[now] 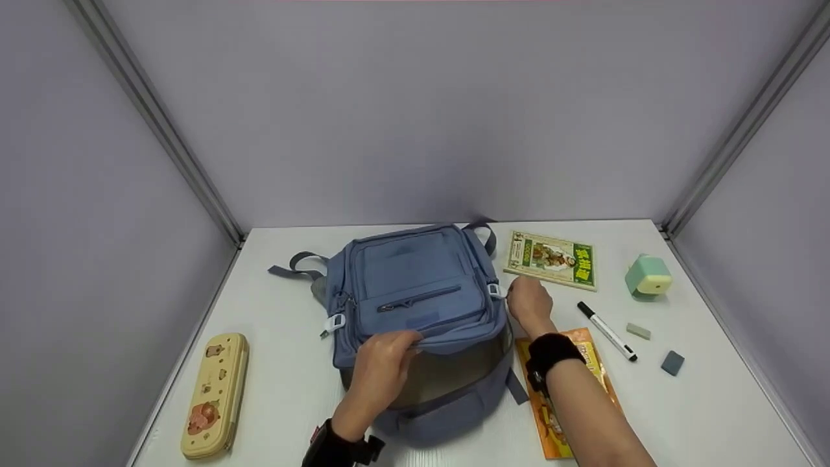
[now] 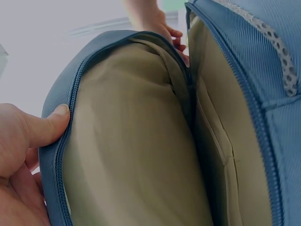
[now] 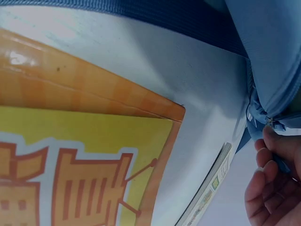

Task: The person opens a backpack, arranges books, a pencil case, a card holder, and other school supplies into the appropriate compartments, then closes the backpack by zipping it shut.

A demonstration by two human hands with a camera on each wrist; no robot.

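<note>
Blue backpack [image 1: 415, 305] lies flat mid-desk, front pocket up, main compartment unzipped and gaping toward 6 o'clock, tan lining [image 2: 127, 155] showing. Left hand [image 1: 382, 370] at the backpack's 6 o'clock edge, grip closed on the upper flap rim, thumb [image 2: 47, 125] pressed on the zipper edge, holding the opening apart. Right hand [image 1: 528, 305] at the backpack's 3 o'clock side, fingers [image 3: 270, 188] curled at the zipper end by the white pull [image 1: 494, 290]; grip pinching there, exact hold partly hidden. Orange booklet [image 1: 564, 395] flat on the white desk [image 1: 713, 402] under the right forearm, at 4 o'clock of the backpack. Green-cover book [image 1: 551, 259] at 2 o'clock, just beyond the right hand. Marker [image 1: 607, 331], two erasers [image 1: 639, 331] [image 1: 672, 362] and mint sharpener [image 1: 648, 275] further out at 3 o'clock. Yellow pencil case [image 1: 215, 394] at 8 o'clock, well apart.
</note>
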